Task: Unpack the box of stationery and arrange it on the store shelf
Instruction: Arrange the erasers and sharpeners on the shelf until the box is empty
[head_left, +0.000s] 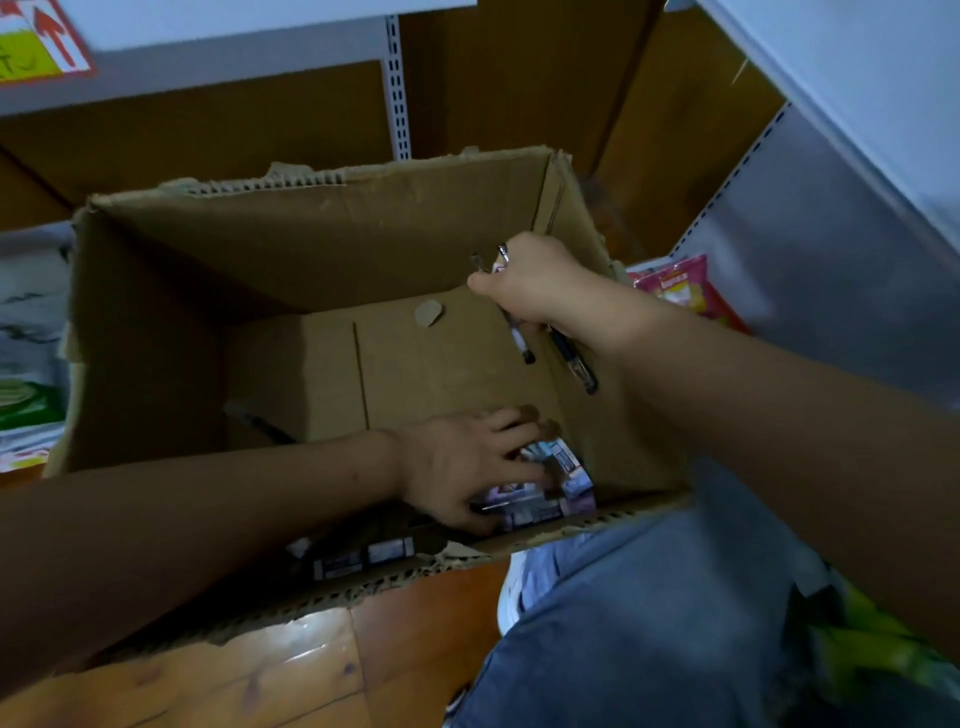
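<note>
Both bare arms reaching forward, each hand gripping something.

The left hand is stretching in from the left edge toward lower center, fingers curling down around its hold. The right hand, entering from the lower right, is clenching into a fist at center right.

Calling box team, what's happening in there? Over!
Right hand gripping a bunch of pens. Left hand down in the cardboard box, grasping small purple packs. Nothing blocking.
</note>
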